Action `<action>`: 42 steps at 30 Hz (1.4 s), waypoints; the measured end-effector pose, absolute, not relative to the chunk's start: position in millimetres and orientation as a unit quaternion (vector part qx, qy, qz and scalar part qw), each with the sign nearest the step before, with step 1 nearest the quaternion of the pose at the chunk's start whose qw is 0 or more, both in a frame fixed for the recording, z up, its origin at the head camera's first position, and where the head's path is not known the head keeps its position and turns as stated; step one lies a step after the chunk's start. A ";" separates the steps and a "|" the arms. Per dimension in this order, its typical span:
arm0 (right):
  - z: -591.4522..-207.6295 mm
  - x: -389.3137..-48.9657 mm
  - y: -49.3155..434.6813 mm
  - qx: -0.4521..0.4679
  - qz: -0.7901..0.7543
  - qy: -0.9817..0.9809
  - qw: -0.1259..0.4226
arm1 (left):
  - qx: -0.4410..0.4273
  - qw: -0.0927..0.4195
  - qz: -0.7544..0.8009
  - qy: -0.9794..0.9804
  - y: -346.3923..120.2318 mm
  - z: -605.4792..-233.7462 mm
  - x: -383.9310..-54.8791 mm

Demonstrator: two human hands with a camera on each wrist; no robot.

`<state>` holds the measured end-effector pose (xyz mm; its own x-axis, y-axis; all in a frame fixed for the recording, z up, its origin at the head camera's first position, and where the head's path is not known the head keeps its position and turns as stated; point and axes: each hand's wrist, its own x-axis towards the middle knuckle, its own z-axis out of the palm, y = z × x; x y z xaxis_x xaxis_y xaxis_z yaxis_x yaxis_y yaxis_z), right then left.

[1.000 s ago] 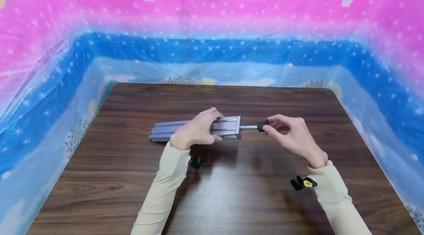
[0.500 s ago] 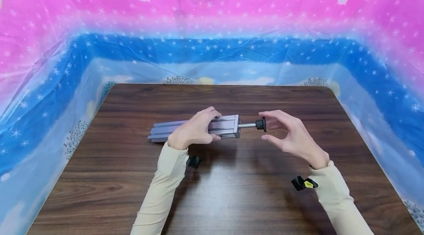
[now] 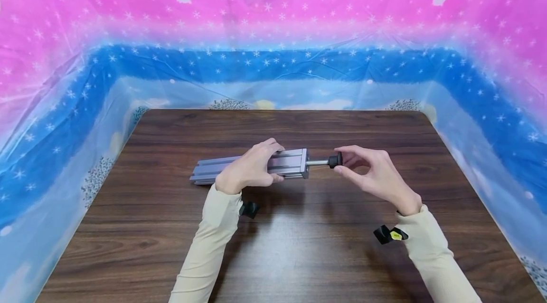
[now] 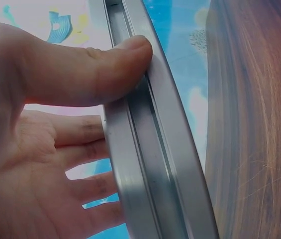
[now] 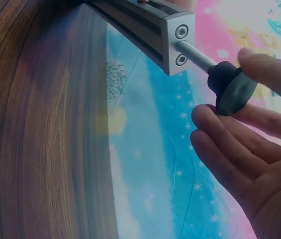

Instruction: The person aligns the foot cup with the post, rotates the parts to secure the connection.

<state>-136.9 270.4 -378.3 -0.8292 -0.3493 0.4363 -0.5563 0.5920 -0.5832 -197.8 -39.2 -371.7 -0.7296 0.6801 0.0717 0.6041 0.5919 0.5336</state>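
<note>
An aluminium profile [image 3: 290,163] with grooved sides lies lengthwise in front of me, held near its middle by my left hand [image 3: 252,165]. In the left wrist view, the thumb presses along its groove and the fingers reach behind it. Out of the profile's right end plate [image 5: 181,45], which bears two socket screws, sticks a threaded rod. A black levelling foot [image 5: 234,87] with a round disc base is on that rod. My right hand [image 3: 378,172] pinches the disc's rim between thumb and fingers; its lower fingers stay loosely bent beside the foot.
The work takes place over a dark wood-grain table [image 3: 273,255]. Behind it and along both sides hangs a pink and blue patterned cloth [image 3: 273,63]. Small black wrist devices [image 3: 249,209] sit at both cuffs.
My right hand lets go of the foot, its thumb and fingers spreading, then closes on the disc's rim again. The left hand keeps its grip on the profile.
</note>
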 end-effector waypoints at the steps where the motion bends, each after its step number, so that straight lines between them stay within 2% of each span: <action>1: -378.2 -137.0 269.8 0.251 0.371 -0.884 0.137 | 0.361 0.069 0.271 0.890 -39.4 -371.8 -197.7; 10: -378.0 -137.0 266.5 0.216 0.370 -0.898 0.103 | 0.356 0.075 0.281 0.888 -41.0 -371.9 -196.7; 20: -377.0 -133.2 270.4 0.286 0.333 -0.884 0.160 | 0.352 0.080 0.279 0.890 -42.1 -371.9 -195.9; 24: -377.7 -133.9 269.2 0.307 0.356 -0.867 0.163 | 0.353 0.076 0.276 0.891 -42.6 -371.0 -196.0; 42: -380.9 -134.4 265.8 0.252 0.360 -0.882 0.171 | 0.355 0.080 0.270 0.891 -40.7 -372.6 -195.8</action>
<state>-134.4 265.8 -380.9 -0.8142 -0.3217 0.4834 -0.5681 0.6137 -0.5483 -195.8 -40.7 -372.6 -0.7347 0.6766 0.0494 0.5899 0.6012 0.5390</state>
